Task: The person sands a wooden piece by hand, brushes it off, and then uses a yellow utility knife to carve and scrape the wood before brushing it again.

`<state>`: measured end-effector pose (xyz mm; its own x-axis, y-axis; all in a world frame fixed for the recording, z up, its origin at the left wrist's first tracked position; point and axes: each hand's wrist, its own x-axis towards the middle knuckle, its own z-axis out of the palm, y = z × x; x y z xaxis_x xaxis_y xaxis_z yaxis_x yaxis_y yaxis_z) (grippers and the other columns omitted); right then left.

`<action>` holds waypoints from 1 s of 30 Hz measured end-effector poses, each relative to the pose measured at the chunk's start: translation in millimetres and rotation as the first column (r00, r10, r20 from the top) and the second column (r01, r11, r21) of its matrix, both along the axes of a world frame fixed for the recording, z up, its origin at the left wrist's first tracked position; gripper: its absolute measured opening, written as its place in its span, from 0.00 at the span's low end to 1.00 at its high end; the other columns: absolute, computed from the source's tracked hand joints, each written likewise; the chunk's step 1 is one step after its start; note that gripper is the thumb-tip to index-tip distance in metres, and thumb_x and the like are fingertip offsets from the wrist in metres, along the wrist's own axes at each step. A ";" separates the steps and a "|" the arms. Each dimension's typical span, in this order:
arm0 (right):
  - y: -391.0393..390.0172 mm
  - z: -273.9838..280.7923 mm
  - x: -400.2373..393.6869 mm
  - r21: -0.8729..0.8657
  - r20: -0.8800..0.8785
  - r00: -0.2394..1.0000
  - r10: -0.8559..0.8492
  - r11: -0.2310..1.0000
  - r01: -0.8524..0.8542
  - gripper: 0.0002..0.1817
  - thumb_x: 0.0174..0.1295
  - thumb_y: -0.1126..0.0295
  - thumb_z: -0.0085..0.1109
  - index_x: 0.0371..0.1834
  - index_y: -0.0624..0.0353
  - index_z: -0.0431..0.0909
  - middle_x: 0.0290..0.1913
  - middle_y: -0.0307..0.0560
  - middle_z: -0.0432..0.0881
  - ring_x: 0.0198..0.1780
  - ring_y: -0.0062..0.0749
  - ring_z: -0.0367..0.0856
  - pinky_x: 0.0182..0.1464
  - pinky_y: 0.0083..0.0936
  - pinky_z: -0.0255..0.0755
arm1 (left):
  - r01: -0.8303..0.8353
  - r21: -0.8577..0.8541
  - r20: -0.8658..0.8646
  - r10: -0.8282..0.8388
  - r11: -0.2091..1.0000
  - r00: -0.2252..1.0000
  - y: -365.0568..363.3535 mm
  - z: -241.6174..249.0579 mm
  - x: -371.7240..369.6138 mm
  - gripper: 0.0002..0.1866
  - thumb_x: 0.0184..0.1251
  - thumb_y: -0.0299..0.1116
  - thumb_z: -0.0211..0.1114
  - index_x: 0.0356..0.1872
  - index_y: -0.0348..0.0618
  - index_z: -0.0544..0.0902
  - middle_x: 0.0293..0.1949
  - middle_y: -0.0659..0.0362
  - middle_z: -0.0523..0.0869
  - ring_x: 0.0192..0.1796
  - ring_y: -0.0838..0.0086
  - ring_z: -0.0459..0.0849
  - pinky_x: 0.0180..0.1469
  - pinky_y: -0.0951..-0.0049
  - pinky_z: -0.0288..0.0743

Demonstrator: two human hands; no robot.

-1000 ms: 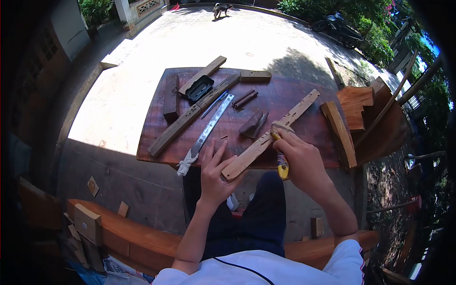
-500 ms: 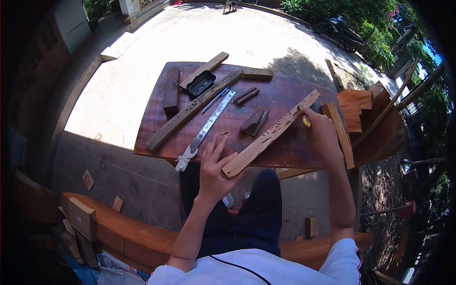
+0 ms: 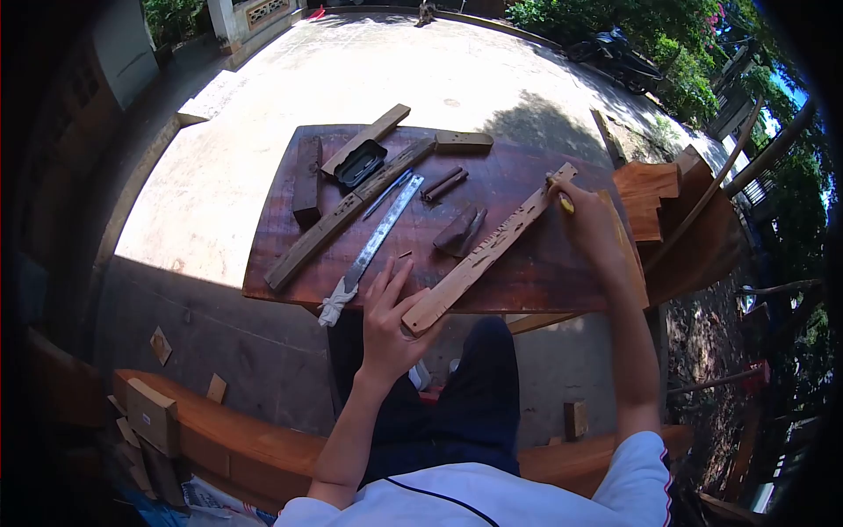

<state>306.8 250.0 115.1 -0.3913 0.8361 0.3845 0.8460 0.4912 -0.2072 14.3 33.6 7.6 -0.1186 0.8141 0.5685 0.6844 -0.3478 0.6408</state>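
A long pale wooden strip (image 3: pixel 487 249) lies diagonally on a dark red wooden table (image 3: pixel 527 272). My left hand (image 3: pixel 387 318) rests at the strip's near end, thumb against it and fingers spread on the table. My right hand (image 3: pixel 587 224) is stretched out to the strip's far end and grips a yellow-handled brush (image 3: pixel 566 204) against the wood.
On the table lie a saw blade with a cloth-wrapped end (image 3: pixel 373 247), a long dark plank (image 3: pixel 342 215), a black tray (image 3: pixel 357 164), dark wooden pieces (image 3: pixel 463 231) and short blocks. Cut boards (image 3: pixel 651 189) stand to the right. A bench (image 3: pixel 228 435) is below left.
My right hand has slid the brush from the middle of the strip out to its far end. The left hand has stayed at the near end.
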 end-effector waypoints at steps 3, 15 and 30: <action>28.2 1.5 12.4 -0.059 0.024 1.000 -0.010 0.998 0.011 0.11 0.72 0.75 0.62 0.53 0.50 0.87 0.50 0.60 0.92 0.52 0.63 0.90 0.51 0.57 0.82 | -0.002 0.017 -0.015 0.002 1.000 1.000 -0.7 -3.0 0.4 0.23 0.60 0.44 0.86 0.52 0.41 0.95 0.78 0.46 0.81 0.85 0.44 0.70 0.81 0.43 0.64; 6.8 0.2 -11.3 0.013 -0.046 0.992 0.118 0.993 -0.117 0.07 0.74 0.73 0.62 0.50 0.51 0.87 0.44 0.58 0.93 0.50 0.63 0.91 0.51 0.54 0.83 | -0.017 0.019 -0.028 0.018 1.000 0.999 2.4 -2.6 1.3 0.22 0.60 0.44 0.86 0.51 0.42 0.96 0.77 0.46 0.82 0.84 0.44 0.71 0.81 0.44 0.65; -65.1 19.4 -41.6 -0.078 0.148 0.987 0.062 0.996 -0.051 0.09 0.72 0.72 0.63 0.53 0.56 0.85 0.54 0.56 0.92 0.51 0.58 0.92 0.53 0.49 0.86 | -0.015 0.017 -0.030 0.015 1.000 0.999 2.5 -2.8 1.9 0.23 0.60 0.44 0.86 0.52 0.41 0.95 0.76 0.46 0.83 0.84 0.44 0.72 0.80 0.43 0.65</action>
<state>265.1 184.8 134.6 -0.4877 0.8346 0.2560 0.8415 0.5275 -0.1168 16.2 36.1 4.8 -0.1136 0.8029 0.5852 0.7085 -0.3475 0.6143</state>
